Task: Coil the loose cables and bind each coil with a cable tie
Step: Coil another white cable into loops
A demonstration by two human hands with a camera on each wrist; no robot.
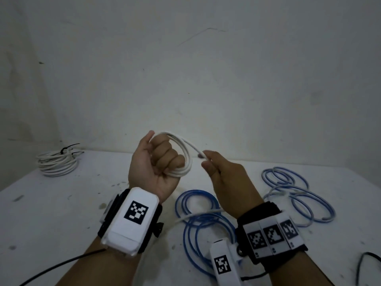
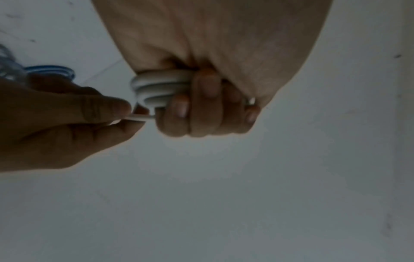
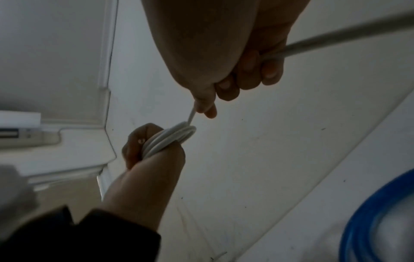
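My left hand (image 1: 162, 159) is raised above the table in a fist, its fingers curled round several loops of a white cable coil (image 1: 185, 162). The same coil (image 2: 156, 88) bulges out of that fist in the left wrist view, and the coil (image 3: 170, 140) shows again in the right wrist view. Just to the right, my right hand (image 1: 208, 162) pinches the free strand of the white cable (image 1: 195, 150) between thumb and fingers. The strand runs on through the right hand (image 3: 208, 108) and trails down towards the table.
A white coil bound with black cable ties (image 1: 56, 162) lies at the back left of the white table (image 1: 51, 213). Loose blue cable loops (image 1: 206, 219) lie in front, and paler blue loops (image 1: 296, 193) to the right. A black cable (image 1: 365, 263) is at the right edge.
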